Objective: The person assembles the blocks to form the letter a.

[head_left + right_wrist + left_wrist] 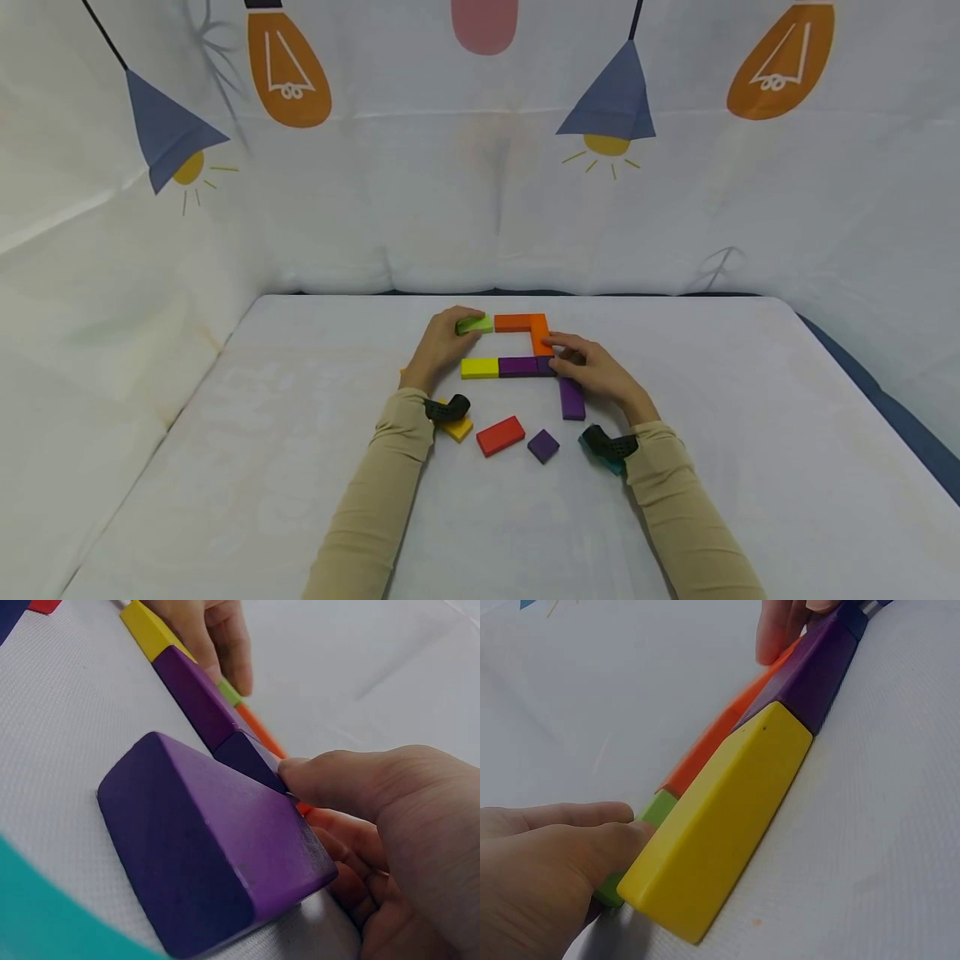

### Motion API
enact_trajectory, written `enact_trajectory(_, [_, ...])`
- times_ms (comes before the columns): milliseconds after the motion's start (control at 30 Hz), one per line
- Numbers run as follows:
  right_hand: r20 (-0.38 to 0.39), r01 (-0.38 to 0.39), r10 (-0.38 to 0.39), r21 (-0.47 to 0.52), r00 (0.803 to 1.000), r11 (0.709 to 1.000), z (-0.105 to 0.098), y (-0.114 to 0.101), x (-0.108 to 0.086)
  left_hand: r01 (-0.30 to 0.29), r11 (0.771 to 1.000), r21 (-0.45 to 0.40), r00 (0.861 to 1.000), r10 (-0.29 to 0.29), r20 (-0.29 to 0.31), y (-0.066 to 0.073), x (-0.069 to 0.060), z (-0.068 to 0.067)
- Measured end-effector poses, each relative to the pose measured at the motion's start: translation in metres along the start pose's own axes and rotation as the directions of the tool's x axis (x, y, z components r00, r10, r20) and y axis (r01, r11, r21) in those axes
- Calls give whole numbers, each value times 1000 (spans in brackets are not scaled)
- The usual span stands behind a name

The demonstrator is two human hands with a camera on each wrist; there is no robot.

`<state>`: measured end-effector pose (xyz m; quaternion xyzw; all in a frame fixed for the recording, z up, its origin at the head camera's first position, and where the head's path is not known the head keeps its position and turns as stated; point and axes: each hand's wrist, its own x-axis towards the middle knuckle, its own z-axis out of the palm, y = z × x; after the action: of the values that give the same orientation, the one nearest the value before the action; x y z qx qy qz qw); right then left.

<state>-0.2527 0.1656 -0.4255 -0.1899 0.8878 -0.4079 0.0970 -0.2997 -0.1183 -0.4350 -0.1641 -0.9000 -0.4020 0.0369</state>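
The left hand (442, 346) pinched a light green block (476, 324), its grip clamped with the thumb on the near side and fingers on the far side. That block lay on the white tabletop (750, 375), just beside the left end of an orange block (512, 323). A 2nd orange block (540, 335) ran from there toward the person, down to a row of 3: a yellow block (480, 368), a purple block (518, 367) and a dark purple block (546, 366).

The right hand (600, 371) had its grip apart, the thumb touching the dark purple block's right end and the index finger touching the 2nd orange block's right side. A 2nd purple block (572, 404) extended nearer the person from the row's right end.

Nearer still lay a red block (501, 436) and a small purple block (543, 447). A teal block (613, 467) showed partly beneath the right wrist.
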Motion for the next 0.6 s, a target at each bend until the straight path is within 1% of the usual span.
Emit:
enact_trajectory(167, [-2,9,-9,-4,1000,1000,-1,0,0,-2,1000,-2,1000,2,3,1,0,-1])
enact_trajectory(600, [-4,2,-2,-7,1000,1000,1,-2,0,-54,998,23,998,54,-13,-1,2,1])
